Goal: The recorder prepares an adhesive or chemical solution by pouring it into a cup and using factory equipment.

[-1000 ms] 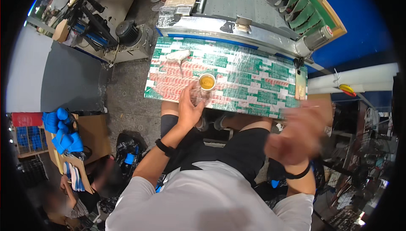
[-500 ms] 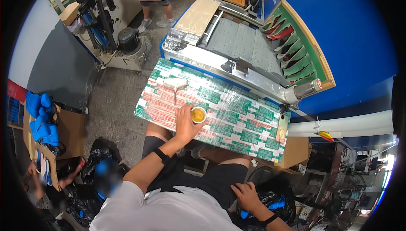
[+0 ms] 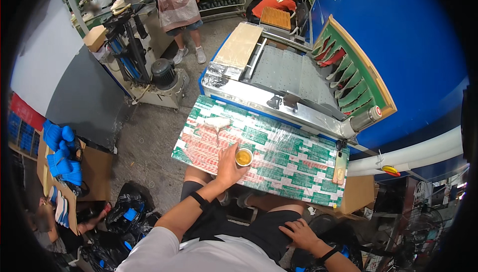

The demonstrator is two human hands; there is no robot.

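My left hand (image 3: 230, 166) is closed round a small white cup (image 3: 244, 158) with yellowish liquid in it, over the near side of the table. The tabletop (image 3: 289, 165) is wrapped in green, white and red printed tape. Beyond that hand lies a whitish crumpled piece (image 3: 217, 122), with a thin dark stick-like part running toward me; its kind is unclear. My right hand (image 3: 301, 233) rests on my right thigh, fingers stretched and apart, holding nothing. A flat, pale tan strip (image 3: 340, 169) lies at the table's right end.
Behind the table stands a conveyor machine (image 3: 289, 70) with a grey slatted belt. Green and red shoe pieces hang in a wooden-edged rack (image 3: 348, 73). A motor unit (image 3: 163, 73) stands left; blue bundles (image 3: 64, 160) lie near a cardboard box (image 3: 94, 172). A person in an apron (image 3: 174, 3) stands beyond.
The view has tilted up, so everything sits lower and further right in the picture. My left hand still holds the cup, and my right hand stays on my thigh.
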